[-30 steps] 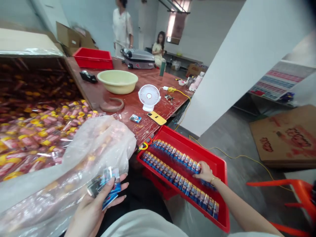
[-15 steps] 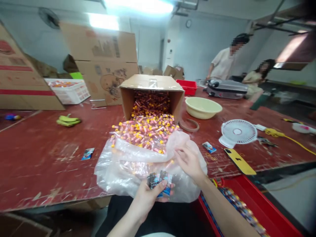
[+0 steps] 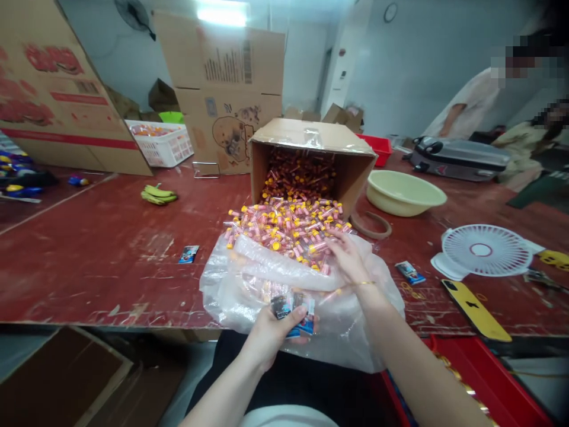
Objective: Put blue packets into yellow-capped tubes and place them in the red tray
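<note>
The left hand [image 3: 267, 338] has its fingers closed around some packets [image 3: 296, 314], which are fanned a little, and the thumb presses on them from above. These packets are just above the near part of the plastic bag [image 3: 224, 287]. The right hand [image 3: 349, 258] has its fingers partly open, curved and apart from each other, at the right side of the pile of small tubes [image 3: 284, 228]. The fingertips are at the tubes, but I cannot tell if one of them is already gripped.

Half a second earlier, the right hand was at the edge of the bag; now it has moved further in, over the tubes. The left hand holds the packets as before.

The packets are flat, shiny and printed in blue and dark colours. The tubes are pink with round yellow caps, and they spill from the cardboard box [image 3: 311, 133], which lies with its open side to the person. The bag is of thin, cloudy and wrinkled plastic. The table [image 3: 111, 237] is red-brown, with many scratches. On it, to the left, lies one single packet [image 3: 189, 254]; to the right are another packet [image 3: 409, 273], a yellow phone [image 3: 478, 311], a white round fan [image 3: 486, 252] and a smooth pale basin [image 3: 404, 196].
</note>
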Motion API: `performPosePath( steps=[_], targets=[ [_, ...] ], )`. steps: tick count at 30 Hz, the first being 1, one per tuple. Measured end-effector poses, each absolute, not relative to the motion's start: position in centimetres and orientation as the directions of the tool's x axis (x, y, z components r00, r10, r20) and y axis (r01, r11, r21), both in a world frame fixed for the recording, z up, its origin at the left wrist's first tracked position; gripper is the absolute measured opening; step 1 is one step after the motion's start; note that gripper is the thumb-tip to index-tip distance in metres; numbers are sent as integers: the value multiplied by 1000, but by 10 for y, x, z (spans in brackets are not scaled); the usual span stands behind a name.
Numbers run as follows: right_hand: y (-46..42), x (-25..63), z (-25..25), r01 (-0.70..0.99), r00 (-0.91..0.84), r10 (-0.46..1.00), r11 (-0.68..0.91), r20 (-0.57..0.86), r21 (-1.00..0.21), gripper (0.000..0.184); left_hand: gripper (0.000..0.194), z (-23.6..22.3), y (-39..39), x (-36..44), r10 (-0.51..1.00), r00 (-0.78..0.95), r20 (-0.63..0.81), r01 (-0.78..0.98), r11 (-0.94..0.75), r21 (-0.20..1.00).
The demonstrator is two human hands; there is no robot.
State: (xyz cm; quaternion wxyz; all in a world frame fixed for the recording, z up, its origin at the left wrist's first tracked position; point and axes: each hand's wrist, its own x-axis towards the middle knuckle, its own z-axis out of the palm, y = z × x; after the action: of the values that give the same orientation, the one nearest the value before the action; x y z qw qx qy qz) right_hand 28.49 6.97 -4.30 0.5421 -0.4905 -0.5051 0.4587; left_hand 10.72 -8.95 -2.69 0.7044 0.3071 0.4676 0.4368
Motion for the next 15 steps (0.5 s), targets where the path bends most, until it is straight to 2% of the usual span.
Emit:
performPosePath(
  steps=[3, 8, 10, 12, 13, 15],
  targets=[
    [43, 299, -32, -163, 60, 997, 53, 44, -985, 34, 38, -26, -86, 111, 911, 186, -368, -300, 409, 862],
    [3, 296, -11, -303, -52, 998, -55, -41, -951, 25, 33, -25, -86, 116, 933, 167, -318, -283, 354, 891],
    [-12, 291, -3, -339, -104, 995, -46, -11, -940, 28, 28, -25, -86, 118, 950, 167, -264, -305, 304, 902],
    [-26, 288, 3, -322, -144, 988, 13, 63, -947, 45, 25, -26, -87, 119, 963, 175, -203, -360, 255, 898],
    [-31, 287, 4, -284, -153, 982, 64, 111, -957, 50, 25, -27, -87, 120, 966, 178, -189, -381, 244, 892],
    [-40, 288, 4, -173, -189, 960, 173, 205, -970, 48, 26, -29, -87, 120, 965, 175, -194, -376, 248, 893]
  ],
)
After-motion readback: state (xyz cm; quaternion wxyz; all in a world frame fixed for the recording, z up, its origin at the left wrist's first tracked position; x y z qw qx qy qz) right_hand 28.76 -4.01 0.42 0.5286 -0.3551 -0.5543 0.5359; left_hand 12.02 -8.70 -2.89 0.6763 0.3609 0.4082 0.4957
